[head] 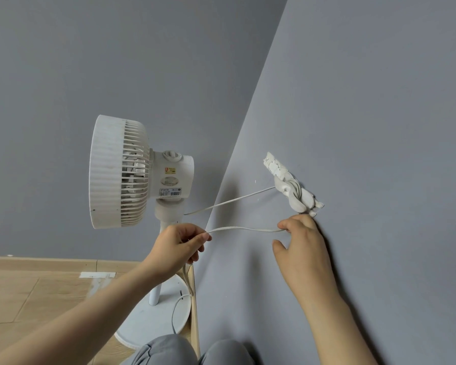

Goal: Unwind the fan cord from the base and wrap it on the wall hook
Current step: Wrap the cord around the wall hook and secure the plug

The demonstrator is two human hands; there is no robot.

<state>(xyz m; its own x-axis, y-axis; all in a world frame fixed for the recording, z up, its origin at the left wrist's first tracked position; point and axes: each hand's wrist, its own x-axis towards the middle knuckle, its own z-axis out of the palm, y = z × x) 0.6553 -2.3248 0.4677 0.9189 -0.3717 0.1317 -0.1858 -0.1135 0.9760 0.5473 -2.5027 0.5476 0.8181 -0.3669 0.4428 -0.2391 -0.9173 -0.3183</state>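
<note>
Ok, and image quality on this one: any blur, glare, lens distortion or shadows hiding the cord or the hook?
Head view: sharp, evenly lit, no glare. Wide-angle bend tilts the wall corner. Soft shadows fall on the wall beside the wall hook and under the right hand, hiding nothing. The cord reads clearly between it and the left hand.

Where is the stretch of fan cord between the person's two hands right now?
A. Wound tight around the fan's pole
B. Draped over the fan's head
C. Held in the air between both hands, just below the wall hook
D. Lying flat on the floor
C: the cord spans from the left hand to the right hand, just under the wall hook, which already carries some loops.
</note>
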